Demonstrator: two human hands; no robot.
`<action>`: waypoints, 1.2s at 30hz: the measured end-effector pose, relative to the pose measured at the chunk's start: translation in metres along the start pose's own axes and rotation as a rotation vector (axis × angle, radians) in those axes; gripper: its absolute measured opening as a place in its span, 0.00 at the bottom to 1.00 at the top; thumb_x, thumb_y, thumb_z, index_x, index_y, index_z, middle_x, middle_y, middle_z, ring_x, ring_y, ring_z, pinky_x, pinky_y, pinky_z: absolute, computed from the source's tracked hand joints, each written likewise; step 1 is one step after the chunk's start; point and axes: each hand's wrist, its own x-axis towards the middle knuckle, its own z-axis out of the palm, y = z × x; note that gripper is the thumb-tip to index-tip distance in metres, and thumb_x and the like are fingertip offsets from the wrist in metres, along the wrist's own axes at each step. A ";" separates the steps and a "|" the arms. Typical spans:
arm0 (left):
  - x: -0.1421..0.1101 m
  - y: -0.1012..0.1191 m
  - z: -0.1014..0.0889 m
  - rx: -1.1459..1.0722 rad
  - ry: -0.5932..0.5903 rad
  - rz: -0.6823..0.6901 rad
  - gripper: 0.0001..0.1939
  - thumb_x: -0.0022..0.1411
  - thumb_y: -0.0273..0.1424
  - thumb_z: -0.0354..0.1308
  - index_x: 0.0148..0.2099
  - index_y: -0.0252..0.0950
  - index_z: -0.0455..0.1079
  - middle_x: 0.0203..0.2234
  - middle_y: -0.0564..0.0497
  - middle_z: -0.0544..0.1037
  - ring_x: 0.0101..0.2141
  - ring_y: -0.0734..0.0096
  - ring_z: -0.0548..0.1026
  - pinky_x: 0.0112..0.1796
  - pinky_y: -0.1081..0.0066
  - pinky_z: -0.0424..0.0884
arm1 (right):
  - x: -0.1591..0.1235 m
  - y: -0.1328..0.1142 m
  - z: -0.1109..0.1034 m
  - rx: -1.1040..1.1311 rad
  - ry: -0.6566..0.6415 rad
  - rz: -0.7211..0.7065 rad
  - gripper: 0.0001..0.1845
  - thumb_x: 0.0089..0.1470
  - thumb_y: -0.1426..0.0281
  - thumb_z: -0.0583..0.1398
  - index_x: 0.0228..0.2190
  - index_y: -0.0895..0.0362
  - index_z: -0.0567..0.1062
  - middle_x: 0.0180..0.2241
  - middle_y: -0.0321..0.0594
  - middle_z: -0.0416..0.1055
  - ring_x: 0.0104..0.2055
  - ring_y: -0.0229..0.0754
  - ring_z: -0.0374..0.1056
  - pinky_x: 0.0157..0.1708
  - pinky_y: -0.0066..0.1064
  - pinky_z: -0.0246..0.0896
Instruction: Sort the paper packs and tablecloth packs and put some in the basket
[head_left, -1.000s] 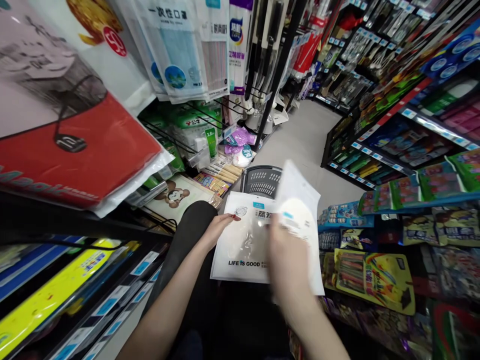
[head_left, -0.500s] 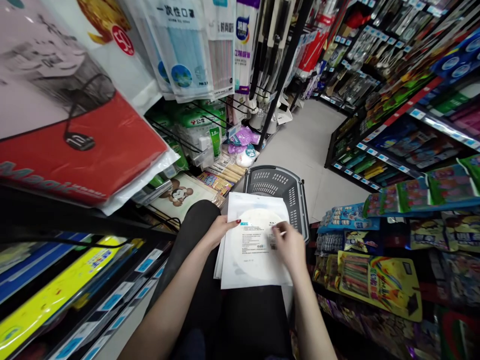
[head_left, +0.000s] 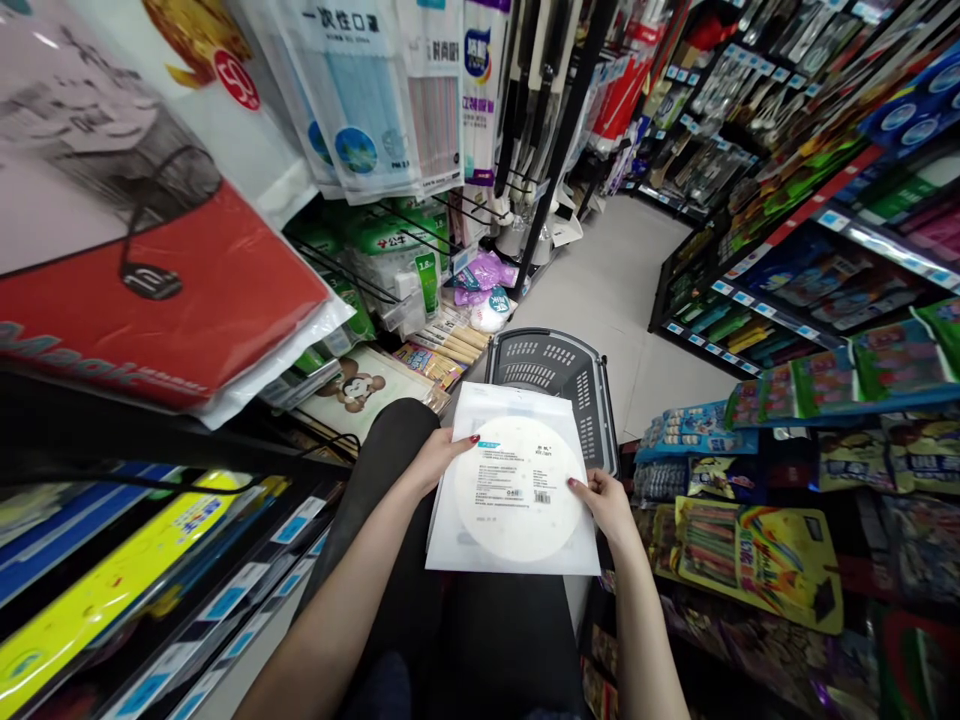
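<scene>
Two or more white packets (head_left: 517,490), hard to count, are gathered over the lap (head_left: 510,640), edges not quite squared; left hand (head_left: 436,458) pinches at ten o'clock, right hand (head_left: 606,502) at three, basket (head_left: 586,376) at one.

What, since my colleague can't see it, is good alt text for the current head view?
The wearer's left hand and right hand hold white packaging over the lap, with a dark basket beyond, between stocked shop shelves.
</scene>
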 end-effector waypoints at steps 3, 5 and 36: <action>0.000 0.001 0.001 0.000 -0.001 -0.001 0.25 0.36 0.37 0.66 0.36 0.25 0.70 0.27 0.42 0.77 0.30 0.58 0.74 0.31 0.65 0.67 | -0.001 0.008 0.005 0.083 -0.018 -0.005 0.21 0.38 0.56 0.61 0.18 0.57 0.58 0.15 0.26 0.47 0.17 0.29 0.42 0.17 0.24 0.37; 0.000 0.000 0.001 0.002 -0.001 -0.002 0.24 0.36 0.37 0.66 0.36 0.26 0.70 0.27 0.42 0.77 0.30 0.58 0.74 0.32 0.65 0.67 | -0.002 0.012 0.008 0.153 -0.031 -0.010 0.21 0.37 0.56 0.62 0.18 0.56 0.57 0.15 0.26 0.46 0.17 0.29 0.41 0.17 0.24 0.37; 0.001 -0.002 0.000 0.022 -0.023 0.008 0.24 0.36 0.38 0.66 0.35 0.27 0.71 0.27 0.42 0.77 0.30 0.57 0.74 0.32 0.64 0.67 | -0.004 0.021 0.012 0.236 0.003 0.009 0.20 0.35 0.56 0.62 0.19 0.57 0.61 0.14 0.26 0.48 0.16 0.29 0.43 0.16 0.24 0.39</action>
